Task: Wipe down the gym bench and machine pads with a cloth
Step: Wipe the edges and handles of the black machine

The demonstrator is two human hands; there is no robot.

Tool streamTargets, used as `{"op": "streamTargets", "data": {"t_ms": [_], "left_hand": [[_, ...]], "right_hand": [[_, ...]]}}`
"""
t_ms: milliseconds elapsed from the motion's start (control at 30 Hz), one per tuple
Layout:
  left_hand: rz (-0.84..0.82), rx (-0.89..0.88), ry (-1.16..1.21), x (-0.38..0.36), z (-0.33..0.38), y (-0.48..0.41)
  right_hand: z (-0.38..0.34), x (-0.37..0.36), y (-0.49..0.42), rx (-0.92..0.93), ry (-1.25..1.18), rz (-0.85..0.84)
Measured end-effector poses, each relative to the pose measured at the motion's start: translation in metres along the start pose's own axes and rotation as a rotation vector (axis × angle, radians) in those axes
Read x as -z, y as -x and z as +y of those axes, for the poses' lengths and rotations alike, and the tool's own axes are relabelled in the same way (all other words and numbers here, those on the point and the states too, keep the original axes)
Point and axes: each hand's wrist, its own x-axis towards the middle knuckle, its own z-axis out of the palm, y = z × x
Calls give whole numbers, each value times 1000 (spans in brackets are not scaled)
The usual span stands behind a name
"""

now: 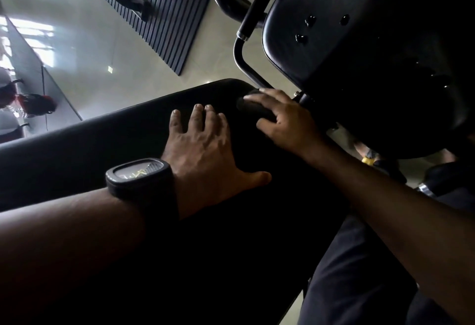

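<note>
Black padded bench surface (pixel 102 145) fills the centre and runs out to 9 o'clock. L hand (pixel 205 155) lies flat on it, palm down, fingers spread, w/ a dark watch (pixel 141 178) on the wrist at 8 o'clock. R hand (pixel 285 119), at 2 o'clock from L, curls fingers & thumb round a dark wad (pixel 253 109) at the surface's far end; cloth or not, can't tell. Machine pad (pixel 359 42), also black, at 1 o'clock, just beyond R hand. Ribbed mat (pixel 174 24) on pale floor (pixel 102 42) at 11 o'clock.

No legible text, label or number anywhere; marks on the watch face (pixel 140 170) unreadable
</note>
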Motion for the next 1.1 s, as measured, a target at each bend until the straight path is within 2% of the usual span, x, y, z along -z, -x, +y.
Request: {"op": "streamTargets", "data": {"t_ms": [133, 200, 333, 400, 467, 533, 633, 700, 767, 933, 1000, 1100], "left_hand": [[-8, 1, 6, 1, -2, 0], [-6, 11, 0, 1, -2, 0], [16, 53, -3, -1, -2, -2], [35, 65, -14, -1, -3, -4], [46, 72, -21, -2, -5, -6], [43, 77, -32, 0, -7, -7], [39, 112, -33, 3, -13, -12], [51, 130, -27, 3, -15, -15], [66, 133, -18, 1, -17, -18], [98, 153, 10, 0, -17, -19], [91, 161, 12, 2, -18, -19], [60, 177, -15, 6, -20, -19]], "right_hand": [[30, 7, -28, -255, 40, -33], [34, 7, -19, -305, 75, -25], [2, -1, 15, -72, 19, 45], [-15, -5, 17, 68, -13, 24], [-21, -6, 6, 131, 12, -2], [-14, -6, -11, 64, 24, 17], [-3, -8, -24, -154, 63, 47], [-10, -8, -12, -132, 87, 55], [-28, -8, 7, -26, 13, 75], [-44, -9, 5, 183, -26, -17], [-32, -8, -14, 147, 45, -26], [-17, -7, -29, -57, 95, 16]]}}
